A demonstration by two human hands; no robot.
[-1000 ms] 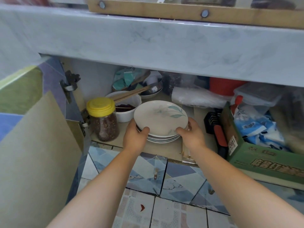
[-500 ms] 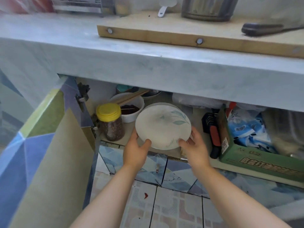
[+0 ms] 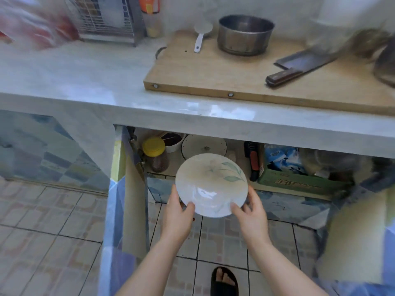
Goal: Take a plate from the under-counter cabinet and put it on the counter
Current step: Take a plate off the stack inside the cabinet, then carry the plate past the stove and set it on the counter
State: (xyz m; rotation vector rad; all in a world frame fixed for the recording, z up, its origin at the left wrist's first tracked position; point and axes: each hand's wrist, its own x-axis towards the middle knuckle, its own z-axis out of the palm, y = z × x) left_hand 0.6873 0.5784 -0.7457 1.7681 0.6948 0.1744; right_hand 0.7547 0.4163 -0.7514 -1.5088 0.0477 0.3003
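Gripped at its near rim by both hands: plate (image 3: 211, 184) pinched between thumb on top and fingers beneath, left hand (image 3: 178, 212) at the lower left edge, right hand (image 3: 252, 216) at the lower right. White, with a green leaf print toward its right side, tilted slightly toward the camera. Held in the air in front of the open under-counter cabinet (image 3: 213, 154), below the pale counter (image 3: 89, 82) edge and above the tiled floor (image 3: 53, 221). Inside the cabinet, left to right: yellow-lidded jar (image 3: 155, 153), white bowl (image 3: 174, 142) behind it, remaining stack of plates (image 3: 204, 146), red-and-black tool (image 3: 252, 163), green cardboard box (image 3: 299, 180) with blue packets. Cabinet door (image 3: 128, 199) swung open at the left. On the counter, a wooden cutting board (image 3: 235, 69) bearing a metal pot (image 3: 245, 34), a white-handled utensil (image 3: 199, 39) and a cleaver (image 3: 299, 67). Wire dish rack (image 3: 106, 18) at the back left, blurred. One sandalled foot (image 3: 224, 280) on the floor at the bottom edge.
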